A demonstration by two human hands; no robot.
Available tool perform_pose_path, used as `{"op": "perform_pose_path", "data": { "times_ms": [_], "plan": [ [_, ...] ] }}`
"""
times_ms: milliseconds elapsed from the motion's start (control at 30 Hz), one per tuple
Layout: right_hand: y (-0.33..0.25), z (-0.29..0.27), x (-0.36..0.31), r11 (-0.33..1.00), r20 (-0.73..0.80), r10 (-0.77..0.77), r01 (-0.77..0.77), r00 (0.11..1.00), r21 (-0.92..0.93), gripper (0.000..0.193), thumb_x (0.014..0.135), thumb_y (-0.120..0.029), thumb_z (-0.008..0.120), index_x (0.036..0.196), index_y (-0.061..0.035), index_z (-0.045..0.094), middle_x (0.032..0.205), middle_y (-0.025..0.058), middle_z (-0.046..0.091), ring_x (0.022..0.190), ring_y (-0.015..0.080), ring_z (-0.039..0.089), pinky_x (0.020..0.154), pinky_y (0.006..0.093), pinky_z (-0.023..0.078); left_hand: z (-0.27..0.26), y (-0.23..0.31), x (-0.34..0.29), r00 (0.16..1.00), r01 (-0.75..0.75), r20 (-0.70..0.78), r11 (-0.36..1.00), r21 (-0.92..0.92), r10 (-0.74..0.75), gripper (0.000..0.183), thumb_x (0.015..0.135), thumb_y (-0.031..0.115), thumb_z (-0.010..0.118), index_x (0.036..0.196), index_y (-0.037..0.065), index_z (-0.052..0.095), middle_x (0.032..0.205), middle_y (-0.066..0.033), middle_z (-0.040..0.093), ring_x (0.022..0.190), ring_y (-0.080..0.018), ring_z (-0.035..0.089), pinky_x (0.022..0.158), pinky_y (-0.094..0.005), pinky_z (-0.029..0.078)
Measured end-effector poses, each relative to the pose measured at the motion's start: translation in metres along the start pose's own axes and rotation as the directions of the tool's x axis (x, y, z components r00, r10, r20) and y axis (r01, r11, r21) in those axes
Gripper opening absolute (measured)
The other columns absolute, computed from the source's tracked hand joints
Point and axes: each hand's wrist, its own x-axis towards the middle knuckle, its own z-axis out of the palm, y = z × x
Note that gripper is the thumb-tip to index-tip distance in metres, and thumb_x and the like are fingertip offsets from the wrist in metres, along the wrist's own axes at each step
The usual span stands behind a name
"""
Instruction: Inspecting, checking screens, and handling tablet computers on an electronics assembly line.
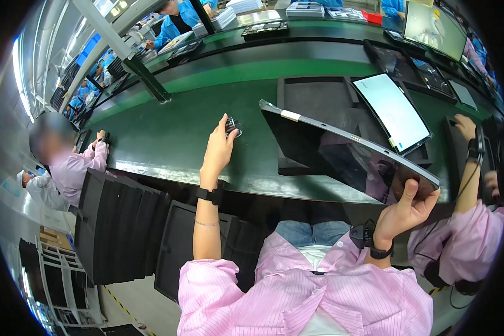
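A dark, glossy, flat tablet with a silver edge [341, 154] is tilted above the black rectangular tray [316, 91], its near right corner grasped by the right hand [407, 215]. Left of the tray, the left hand [217, 148] pinches a small black-and-clear piece [233, 127]. The step appears to be handling the tablet one-handed; the next move calls for a steady corner grip, clear of the white-lit tablet [395, 112] at the tray's right. Fingers partly cover the small piece; contact between tablet and tray cannot be told.

Place: electronics factory | long green workbench [173, 134] | tablet [341, 154] | stacked black trays [115, 224] | blue-clad workers [167, 31]
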Motion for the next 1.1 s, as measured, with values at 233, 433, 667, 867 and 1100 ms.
{"op": "perform_pose_path", "data": {
  "times_ms": [233, 433, 667, 867, 1100],
  "plan": [
    [0.002, 0.009, -0.004, 0.996, -0.012, 0.092, -0.092, 0.996, -0.008, 0.022, 0.084, -0.011, 0.067, 0.096, -0.0022, 0.051, 0.088, 0.0019, 0.058, 0.076, 0.0077, 0.053, 0.065, 0.0188, 0.043, -0.008, 0.020, -0.010, 0.989, -0.080, -0.096, 0.955, 0.286, 0.111, 0.053, 0.090, 0.025, 0.053, 0.136, 0.003, 0.036, 0.118, -0.0219, 0.055, 0.109, -0.0359, 0.053, 0.093, -0.0408, 0.040],
    [-0.006, 0.020, -0.010, 0.998, -0.012, 0.040, -0.039, 0.999, 0.057, 0.034, 0.078, -0.014, 0.074, 0.088, -0.0051, 0.043, 0.084, 0.0018, 0.049, 0.069, 0.0099, 0.049, 0.066, 0.0211, 0.041, -0.029, 0.106, -0.035, 0.945, -0.175, -0.327, 0.852, -0.493, 0.005, 0.073, 0.093, 0.060, 0.017, 0.128, 0.003, 0.047, 0.119, -0.0145, 0.057, 0.103, -0.0210, 0.055, 0.098, -0.0337, 0.035],
    [-0.024, 0.040, -0.019, 0.946, 0.325, -0.301, 0.236, 0.896, 0.224, 0.040, 0.064, -0.014, 0.084, 0.090, -0.0052, 0.054, 0.082, 0.0051, 0.058, 0.071, 0.0181, 0.056, 0.062, 0.0260, 0.044, 0.002, 0.117, -0.003, 0.804, -0.588, -0.592, -0.072, -0.805, 0.049, 0.060, 0.097, 0.051, 0.022, 0.068, 0.006, 0.049, 0.054, -0.0065, 0.049, 0.051, -0.0144, 0.049, 0.052, -0.0196, 0.039],
    [-0.031, 0.031, -0.019, 0.834, 0.560, -0.480, 0.153, 0.675, 0.530, 0.044, 0.077, -0.039, 0.071, 0.094, -0.0007, 0.059, 0.094, 0.0147, 0.059, 0.083, 0.0251, 0.055, 0.069, 0.0366, 0.053, -0.021, 0.083, 0.020, 0.746, -0.647, -0.663, -0.164, -0.744, 0.061, 0.057, 0.099, 0.041, 0.023, 0.063, 0.005, 0.046, 0.050, -0.0076, 0.044, 0.040, -0.0150, 0.043, 0.040, -0.0235, 0.036],
    [-0.054, 0.012, -0.018, 0.856, 0.701, 0.017, -0.372, 0.713, 0.358, 0.013, 0.076, -0.007, 0.060, 0.084, 0.0021, 0.059, 0.089, 0.0183, 0.059, 0.087, 0.0289, 0.054, 0.083, 0.0441, 0.046, -0.035, 0.107, 0.011, 0.760, -0.650, -0.650, -0.066, -0.757, -0.026, 0.059, 0.100, 0.040, 0.024, 0.055, 0.007, 0.044, 0.045, -0.0056, 0.040, 0.038, -0.0137, 0.039, 0.038, -0.0223, 0.032]
  ]
}}
